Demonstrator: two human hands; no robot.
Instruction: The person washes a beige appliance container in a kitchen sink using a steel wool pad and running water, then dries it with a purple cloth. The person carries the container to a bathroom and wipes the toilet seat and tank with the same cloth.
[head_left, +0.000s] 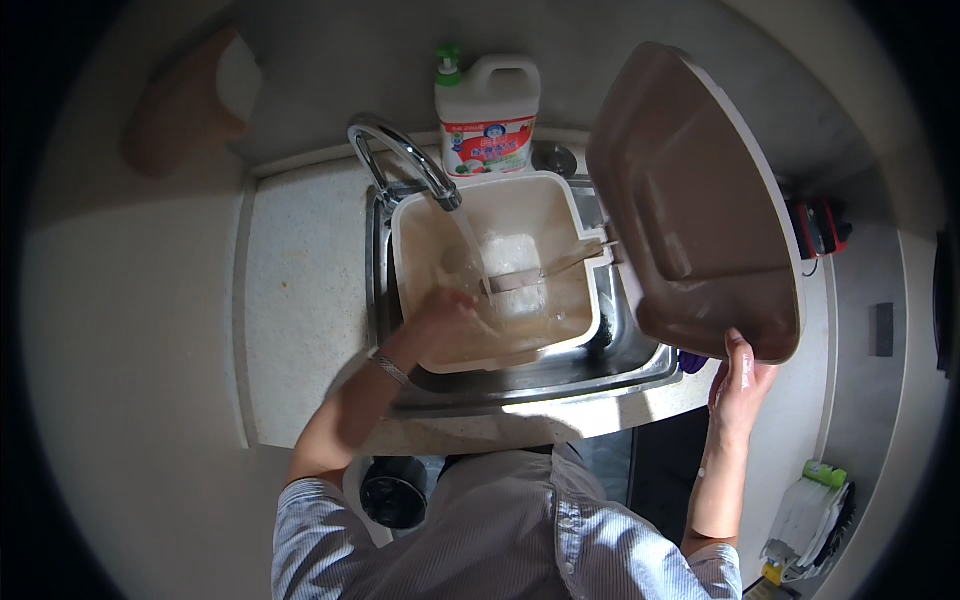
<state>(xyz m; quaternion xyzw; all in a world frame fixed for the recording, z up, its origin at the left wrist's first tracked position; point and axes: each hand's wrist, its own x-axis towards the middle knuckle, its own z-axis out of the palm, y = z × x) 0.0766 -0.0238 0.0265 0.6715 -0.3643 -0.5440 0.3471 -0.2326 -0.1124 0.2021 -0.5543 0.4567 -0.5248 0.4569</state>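
Observation:
A cream plastic bin (495, 202) with a hinged lid stands in the stainless-steel sink (637, 352), its mouth facing up. Water (472, 251) runs into it from the chrome faucet (405, 150). My left hand (446, 311) reaches inside the bin by the stream, blurred; whether its fingers hold anything is unclear. A pale strip (514, 281) crosses the bin's inside. The brown lid (697, 195) is swung up to the right, joined at the bin's side. My right hand (741, 379), wet with some foam, grips the lid's lower edge, thumb on the inner face.
A large detergent jug (487, 112) with a green pump stands behind the sink against the wall. Stone-look countertop (307, 277) extends left. A red and black object (821, 227) sits right of the lid. Below the counter is a black container (394, 493).

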